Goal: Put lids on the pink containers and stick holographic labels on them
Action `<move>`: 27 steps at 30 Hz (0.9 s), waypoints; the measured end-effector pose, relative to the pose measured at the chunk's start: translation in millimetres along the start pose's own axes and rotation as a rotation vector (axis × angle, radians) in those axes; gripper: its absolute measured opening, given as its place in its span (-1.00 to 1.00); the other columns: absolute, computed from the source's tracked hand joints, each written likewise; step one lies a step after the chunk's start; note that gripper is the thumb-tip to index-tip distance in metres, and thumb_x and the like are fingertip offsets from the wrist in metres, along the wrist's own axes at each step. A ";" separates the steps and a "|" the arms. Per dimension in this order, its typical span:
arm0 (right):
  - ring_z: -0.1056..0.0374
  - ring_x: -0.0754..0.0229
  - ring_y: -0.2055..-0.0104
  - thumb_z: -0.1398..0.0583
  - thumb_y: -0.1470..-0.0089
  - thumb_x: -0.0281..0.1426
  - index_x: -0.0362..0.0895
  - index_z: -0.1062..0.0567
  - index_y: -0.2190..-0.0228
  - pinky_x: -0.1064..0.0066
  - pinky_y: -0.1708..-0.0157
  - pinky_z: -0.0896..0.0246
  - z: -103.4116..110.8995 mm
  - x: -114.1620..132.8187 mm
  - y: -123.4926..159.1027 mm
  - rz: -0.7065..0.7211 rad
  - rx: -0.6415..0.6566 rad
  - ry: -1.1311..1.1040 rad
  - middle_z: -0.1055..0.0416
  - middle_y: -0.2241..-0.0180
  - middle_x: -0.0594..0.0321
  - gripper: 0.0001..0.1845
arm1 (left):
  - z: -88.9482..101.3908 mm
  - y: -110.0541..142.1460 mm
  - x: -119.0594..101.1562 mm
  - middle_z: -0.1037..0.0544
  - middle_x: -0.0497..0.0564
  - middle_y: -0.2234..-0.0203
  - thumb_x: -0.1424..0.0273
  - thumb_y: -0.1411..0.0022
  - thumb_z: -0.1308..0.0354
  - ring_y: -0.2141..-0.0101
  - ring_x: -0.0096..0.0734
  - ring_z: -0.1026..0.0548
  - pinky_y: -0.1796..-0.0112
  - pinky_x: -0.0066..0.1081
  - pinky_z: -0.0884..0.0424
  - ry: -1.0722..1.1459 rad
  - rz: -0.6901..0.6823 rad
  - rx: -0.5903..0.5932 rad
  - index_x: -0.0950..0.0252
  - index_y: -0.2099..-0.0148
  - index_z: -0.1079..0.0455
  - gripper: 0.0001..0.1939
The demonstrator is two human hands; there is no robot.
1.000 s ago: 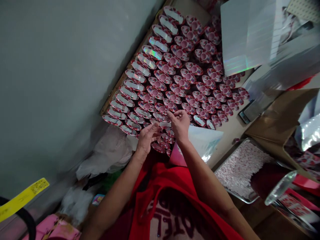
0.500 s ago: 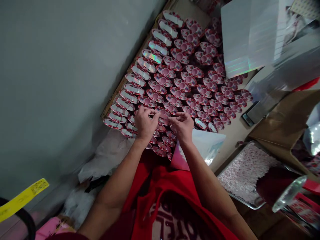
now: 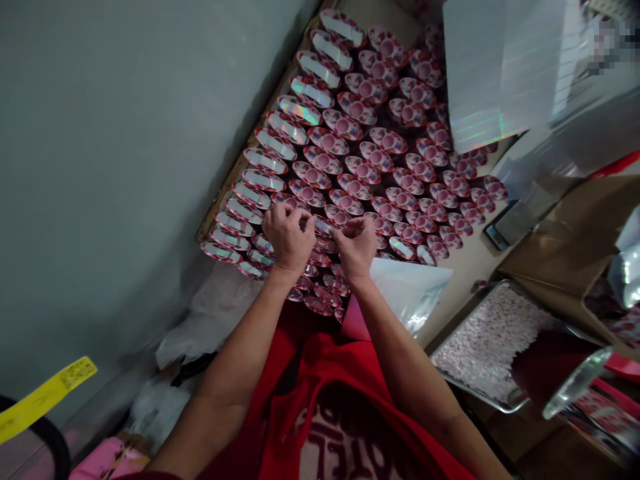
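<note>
My left hand [image 3: 290,237] hangs over the rows of printed red-and-white pieces [image 3: 327,141], which look oval and have round pink centres. Its fingers are curled, with the tips at the left end of a shiny silvery strip [image 3: 324,227]. At the strip's right end, my right hand [image 3: 356,245] pinches with thumb and forefinger. The strip lies across or just above one of the printed pieces; contact is hard to tell. Silvery strips [image 3: 270,161] cross the pieces in the left-hand rows. Below my right hand lies a shiny sheet [image 3: 413,290], partly covered by my forearm.
A grey wall [image 3: 125,133] borders the left. To the right are a large silvery sheet [image 3: 490,67], a small scale-like device [image 3: 503,223], a cardboard box [image 3: 555,247] and a metal tray [image 3: 515,407] of pale pink bits. Clear plastic bags [image 3: 215,300] lie at lower left.
Both hands have shifted slightly left and up. The strip between them now shows brighter, with the left fingers more curled. The head view has moved a little.
</note>
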State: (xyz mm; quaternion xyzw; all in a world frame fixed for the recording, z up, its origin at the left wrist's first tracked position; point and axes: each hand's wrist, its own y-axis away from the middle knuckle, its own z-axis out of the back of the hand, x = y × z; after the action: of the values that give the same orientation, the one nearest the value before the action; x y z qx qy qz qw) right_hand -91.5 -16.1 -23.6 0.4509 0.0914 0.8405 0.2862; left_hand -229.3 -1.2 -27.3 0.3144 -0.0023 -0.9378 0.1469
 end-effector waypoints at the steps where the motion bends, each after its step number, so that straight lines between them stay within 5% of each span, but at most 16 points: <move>1: -0.44 0.19 0.35 -0.31 -0.01 -0.24 -0.03 -0.30 0.21 0.37 0.25 -0.29 0.0 0.4 -0.4 0.007 -0.003 0.017 -0.47 0.39 0.37 -0.64 | -0.5 0.0 -0.9 -0.44 0.13 0.13 0.30 -0.24 -0.39 0.01 0.00 -0.39 -0.08 0.02 -0.31 0.002 -0.001 0.000 0.18 0.30 -0.48 -0.85; 9: -0.44 0.07 0.29 -0.38 -0.04 -0.17 -0.02 -0.34 0.17 0.34 0.24 -0.18 12.0 16.1 -16.2 -0.022 0.054 0.500 -0.49 0.36 0.32 -0.58 | 7.5 -17.2 -1.6 -0.43 0.21 0.05 0.30 0.01 -0.59 -0.07 0.16 -0.36 -0.14 0.22 -0.31 -0.037 0.140 -0.037 0.22 0.18 -0.33 -0.49; 14: -0.47 0.05 0.24 -0.25 -0.24 -0.25 0.00 -0.41 0.10 0.33 0.21 -0.22 34.5 18.0 3.9 0.062 0.145 0.531 -0.53 0.32 0.28 -0.79 | 14.5 -20.7 -14.7 -0.46 0.09 0.13 0.37 -0.09 -0.52 -0.03 0.08 -0.39 -0.13 0.13 -0.31 0.003 -0.090 0.021 0.14 0.25 -0.36 -0.65; 17: -0.46 0.08 0.21 -0.17 -0.32 -0.24 0.00 -0.48 0.17 0.32 0.16 -0.27 74.9 -9.2 33.0 0.258 0.189 0.442 -0.54 0.27 0.24 -0.87 | 4.9 12.0 -41.0 -0.51 0.03 0.26 0.40 -0.22 -0.42 0.14 -0.09 -0.45 0.01 -0.07 -0.39 0.059 -0.310 0.195 0.16 0.21 -0.41 -0.78; 21: -0.36 -0.05 -0.10 -0.16 -0.28 -0.38 -0.09 -0.54 0.00 0.15 -0.14 -0.27 137.9 -72.5 42.9 0.389 -0.059 0.439 -0.48 -0.02 -0.01 -0.71 | -27.7 68.6 -74.8 -0.55 0.12 0.11 0.38 -0.14 -0.49 0.04 -0.02 -0.44 0.05 -0.13 -0.37 -0.055 -0.519 0.436 0.16 0.04 -0.51 -0.65; 24: -0.31 -0.09 -0.16 -0.18 -0.24 -0.45 -0.09 -0.51 -0.16 0.05 -0.21 -0.23 161.2 -112.4 25.9 0.476 0.000 0.495 -0.42 -0.15 -0.02 -0.54 | -48.3 90.4 -85.1 -0.51 0.18 0.00 0.34 -0.02 -0.57 -0.03 0.08 -0.41 0.03 -0.09 -0.35 -0.177 -0.505 0.426 0.14 0.00 -0.54 -0.52; 27: -0.31 -0.06 -0.15 -0.15 -0.29 -0.46 -0.03 -0.54 -0.13 0.06 -0.20 -0.24 163.3 -130.6 12.0 0.534 0.061 0.493 -0.45 -0.15 0.02 -0.58 | -55.2 95.6 -87.5 -0.54 0.17 0.03 0.38 -0.02 -0.55 -0.03 0.07 -0.43 0.00 -0.09 -0.35 -0.180 -0.461 0.390 0.15 0.09 -0.55 -0.60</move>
State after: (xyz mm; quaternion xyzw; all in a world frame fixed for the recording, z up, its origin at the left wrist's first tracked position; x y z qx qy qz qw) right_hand 92.2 -116.5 -16.6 0.2512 0.0616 0.9659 0.0126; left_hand -104.1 -63.6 -10.8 0.2448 -0.1239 -0.9523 -0.1335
